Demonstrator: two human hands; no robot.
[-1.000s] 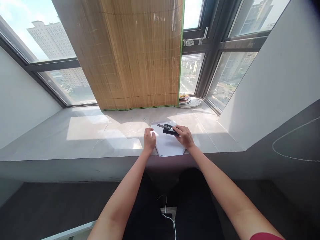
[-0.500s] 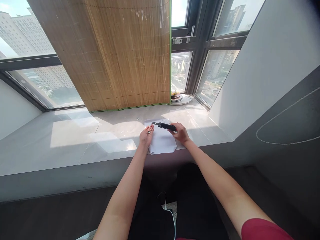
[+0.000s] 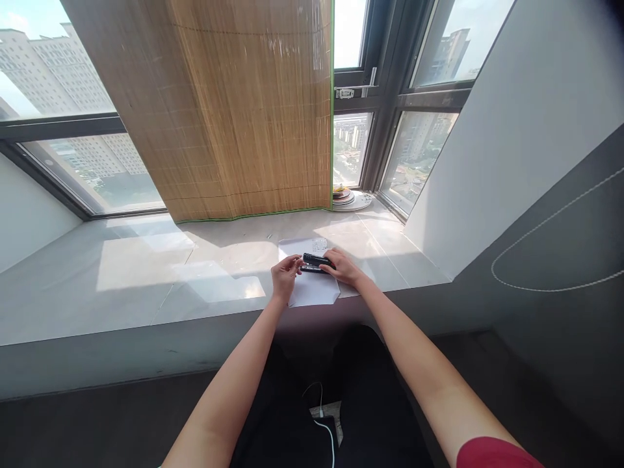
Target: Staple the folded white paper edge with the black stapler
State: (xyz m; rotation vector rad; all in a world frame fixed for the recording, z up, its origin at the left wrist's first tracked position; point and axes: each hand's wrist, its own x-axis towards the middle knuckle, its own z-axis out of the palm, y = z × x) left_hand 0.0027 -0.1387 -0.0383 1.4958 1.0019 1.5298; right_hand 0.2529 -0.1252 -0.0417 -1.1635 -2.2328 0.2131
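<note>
Grips the black stapler (image 3: 316, 260) at its right end with the right hand (image 3: 342, 267), closing fingers over the top and apparently setting the thumb lower on the near side, presumably to steady the body from behind. Leaves the front end free on the left, seemingly to give room there for the left hand (image 3: 284, 276). Holds that left hand just beside the tip, with fingers bent and gathered close together as if for fine work; cannot tell from here whether pinching something small or touching the metal. Shows a gap between the stapler's upper arm and base, with a metallic strip in between. Positions all this over the white paper (image 3: 314, 291), within easy reach of both arms; cannot tell whether resting on the sheet or slightly raised. Lies flat, in the paper's case, on the pale ledge (image 3: 234, 276), reaching its front edge, perhaps for comfortable access. Near the paper's far edge, shows a small speckled item (image 3: 319, 244), too small to identify.
</note>
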